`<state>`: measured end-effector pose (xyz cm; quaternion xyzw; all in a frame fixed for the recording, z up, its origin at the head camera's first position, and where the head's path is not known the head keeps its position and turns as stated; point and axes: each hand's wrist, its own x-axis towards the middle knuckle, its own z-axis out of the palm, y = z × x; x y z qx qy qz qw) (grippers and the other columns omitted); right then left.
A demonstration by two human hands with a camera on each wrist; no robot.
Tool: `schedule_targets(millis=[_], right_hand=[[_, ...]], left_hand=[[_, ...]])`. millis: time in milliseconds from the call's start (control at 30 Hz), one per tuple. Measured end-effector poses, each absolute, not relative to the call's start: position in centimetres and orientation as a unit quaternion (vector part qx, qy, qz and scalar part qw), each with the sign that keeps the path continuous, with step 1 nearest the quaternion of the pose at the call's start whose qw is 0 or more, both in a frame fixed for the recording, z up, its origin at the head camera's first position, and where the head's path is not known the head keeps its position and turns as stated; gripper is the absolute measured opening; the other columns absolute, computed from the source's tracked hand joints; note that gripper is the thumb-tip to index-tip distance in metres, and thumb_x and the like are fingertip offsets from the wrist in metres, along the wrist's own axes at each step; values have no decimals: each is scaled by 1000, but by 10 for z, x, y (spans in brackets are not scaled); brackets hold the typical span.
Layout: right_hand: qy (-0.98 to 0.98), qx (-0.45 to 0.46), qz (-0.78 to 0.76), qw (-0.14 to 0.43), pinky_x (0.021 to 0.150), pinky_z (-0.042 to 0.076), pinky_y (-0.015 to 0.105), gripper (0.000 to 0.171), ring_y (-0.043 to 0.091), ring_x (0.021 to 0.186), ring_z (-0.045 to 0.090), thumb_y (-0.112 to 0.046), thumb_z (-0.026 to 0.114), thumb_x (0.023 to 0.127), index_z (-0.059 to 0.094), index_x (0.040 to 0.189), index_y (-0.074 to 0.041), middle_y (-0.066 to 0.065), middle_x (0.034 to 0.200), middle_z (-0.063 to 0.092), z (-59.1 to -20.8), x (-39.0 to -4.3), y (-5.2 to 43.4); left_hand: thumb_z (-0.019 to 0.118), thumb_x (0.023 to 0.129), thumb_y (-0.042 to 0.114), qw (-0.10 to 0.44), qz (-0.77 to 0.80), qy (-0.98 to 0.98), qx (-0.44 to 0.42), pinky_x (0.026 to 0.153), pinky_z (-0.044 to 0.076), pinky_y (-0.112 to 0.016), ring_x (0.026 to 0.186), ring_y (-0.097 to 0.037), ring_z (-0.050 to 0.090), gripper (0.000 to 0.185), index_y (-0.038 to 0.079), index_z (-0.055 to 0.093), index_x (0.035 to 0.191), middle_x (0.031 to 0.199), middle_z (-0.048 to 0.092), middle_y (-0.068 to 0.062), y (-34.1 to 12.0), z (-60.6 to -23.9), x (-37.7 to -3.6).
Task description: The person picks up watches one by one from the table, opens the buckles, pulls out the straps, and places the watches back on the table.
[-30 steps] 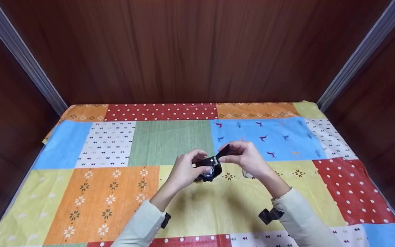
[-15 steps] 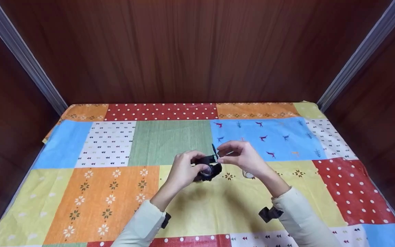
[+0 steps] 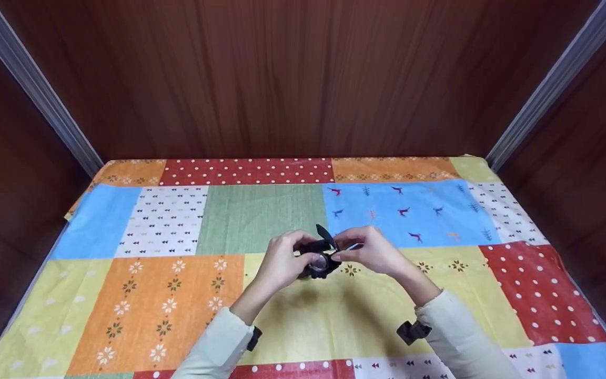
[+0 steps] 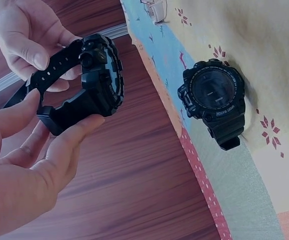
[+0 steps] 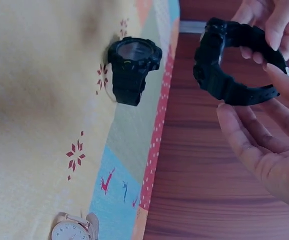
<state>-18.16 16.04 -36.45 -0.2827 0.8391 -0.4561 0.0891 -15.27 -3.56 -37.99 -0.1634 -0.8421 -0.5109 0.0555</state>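
A black digital sports watch (image 4: 104, 75) is held above the table, its strap bent round into a loop. My left hand (image 3: 284, 260) grips it by the case and one strap half. With thumb and fingers, my right hand (image 3: 374, 250) pinches the strap near where its two ends meet. The holed strap piece (image 4: 59, 65) passes between the hands in the left wrist view. In the head view a strap tip (image 3: 324, 231) sticks up between them. The buckle is too small to make out.
A second black sports watch (image 5: 129, 72) lies on the patchwork tablecloth (image 3: 177, 316) below the hands. Farther right lies a white-faced watch (image 5: 72, 231) with a pale strap. Dark wooden panels (image 3: 292, 79) enclose the table at the back and sides.
My right hand has moved slightly left and down, closer to the left hand. The strap end it held upright now leans left between the hands. My left hand has barely moved.
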Motion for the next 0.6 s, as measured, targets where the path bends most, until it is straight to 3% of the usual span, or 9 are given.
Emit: schedule_targets(millis=[100, 233, 400, 600], right_hand=[[839, -280, -458, 87, 75, 50, 40, 22, 33, 81, 62, 4, 67, 77, 65, 97, 11, 21, 87, 65, -351, -173, 156], [838, -269, -466, 92, 72, 51, 30, 22, 33, 81, 62, 5, 68, 76, 65, 96, 12, 23, 87, 65, -344, -168, 152], [840, -255, -471, 88, 67, 49, 24, 22, 26, 78, 61, 5, 70, 73, 66, 94, 10, 20, 85, 66, -356, -175, 154], [839, -251, -474, 87, 67, 49, 25, 22, 19, 78, 60, -3, 73, 73, 69, 94, 4, 13, 84, 67, -376, -186, 159]], left_hand=[[73, 75, 6, 55, -508, -843, -166, 80, 48, -37, 89, -21, 60, 19, 3, 66, 93, 90, 65, -7, -36, -381, -153], [75, 72, 7, 73, -489, -852, -173, 81, 47, -40, 90, -24, 59, 24, 1, 68, 94, 92, 65, -10, -37, -383, -153], [76, 71, 8, 100, -456, -867, -175, 76, 48, -36, 85, -23, 60, 19, 1, 70, 87, 87, 66, -8, -37, -383, -153], [76, 71, 9, 81, -435, -881, -167, 75, 46, -36, 84, -22, 60, 17, 4, 69, 85, 86, 67, -6, -38, -382, -153]])
